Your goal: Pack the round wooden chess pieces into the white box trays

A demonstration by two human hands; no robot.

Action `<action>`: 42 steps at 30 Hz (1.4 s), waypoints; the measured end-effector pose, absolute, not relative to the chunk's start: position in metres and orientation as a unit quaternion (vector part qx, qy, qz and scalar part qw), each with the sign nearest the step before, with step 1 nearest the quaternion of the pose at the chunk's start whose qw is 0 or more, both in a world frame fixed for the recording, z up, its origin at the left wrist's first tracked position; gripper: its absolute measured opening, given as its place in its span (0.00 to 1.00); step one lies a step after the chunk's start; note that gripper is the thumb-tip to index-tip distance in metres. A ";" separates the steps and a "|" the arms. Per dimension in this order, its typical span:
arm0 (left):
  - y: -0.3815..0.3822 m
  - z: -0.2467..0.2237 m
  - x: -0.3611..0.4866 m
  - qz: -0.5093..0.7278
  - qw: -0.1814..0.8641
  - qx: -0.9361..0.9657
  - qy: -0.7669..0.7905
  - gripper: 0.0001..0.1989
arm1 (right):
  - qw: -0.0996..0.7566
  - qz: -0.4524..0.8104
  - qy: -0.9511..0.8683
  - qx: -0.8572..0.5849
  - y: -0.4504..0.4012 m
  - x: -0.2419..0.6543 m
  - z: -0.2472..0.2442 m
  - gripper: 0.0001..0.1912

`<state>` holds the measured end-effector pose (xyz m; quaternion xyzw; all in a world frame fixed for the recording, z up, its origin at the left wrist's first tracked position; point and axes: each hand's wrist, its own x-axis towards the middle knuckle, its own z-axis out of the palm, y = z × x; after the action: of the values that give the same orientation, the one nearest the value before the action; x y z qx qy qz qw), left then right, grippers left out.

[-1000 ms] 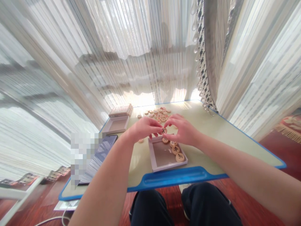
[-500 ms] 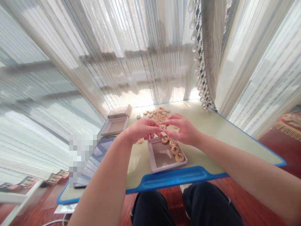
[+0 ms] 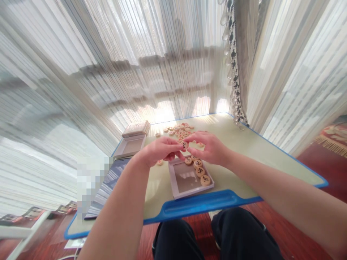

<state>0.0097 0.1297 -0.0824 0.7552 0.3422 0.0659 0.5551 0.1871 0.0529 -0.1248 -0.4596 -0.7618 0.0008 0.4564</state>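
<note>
Head view: a blue-edged tabletop [image 3: 260, 159] bears a shallow near tray [image 3: 173, 180] with five visible xiangqi pieces [image 3: 200, 171] along its right and far sides. Farther left, a second tray [image 3: 132, 145] lies near scattered loose discs [image 3: 177, 129]. The left hand [image 3: 159, 148] pinches a black-marked disc [image 3: 184, 145] between thumb and fingers, around the near tray's far edge; the right hand's [image 3: 209, 147] thumb and forefinger stand parted around it, contact unclear.
</note>
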 end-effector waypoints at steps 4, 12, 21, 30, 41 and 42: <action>0.128 -0.079 0.009 0.062 0.560 0.751 0.344 0.18 | 0.445 0.010 -0.757 -0.478 0.056 0.189 -0.127 0.12; 0.131 -0.084 0.009 0.090 0.545 0.758 0.345 0.17 | 0.437 0.067 -0.766 -0.467 0.060 0.190 -0.132 0.13; 0.132 -0.086 0.008 0.084 0.537 0.769 0.336 0.16 | 0.445 0.022 -0.769 -0.458 0.057 0.188 -0.132 0.10; 0.133 -0.087 0.009 0.124 0.418 0.800 0.412 0.15 | 0.411 0.041 -0.765 -0.495 0.059 0.191 -0.134 0.08; 0.143 -0.105 0.018 0.191 0.062 0.851 0.486 0.14 | 0.311 0.112 -0.767 -0.550 0.069 0.193 -0.143 0.11; 0.143 -0.106 0.019 0.184 0.057 0.856 0.481 0.14 | 0.308 0.114 -0.767 -0.551 0.068 0.192 -0.142 0.11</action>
<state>0.0186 0.1428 -0.1056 0.8555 0.4807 0.1838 0.0570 0.1923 0.0677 -0.1424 -0.5511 -0.7669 0.1144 0.3084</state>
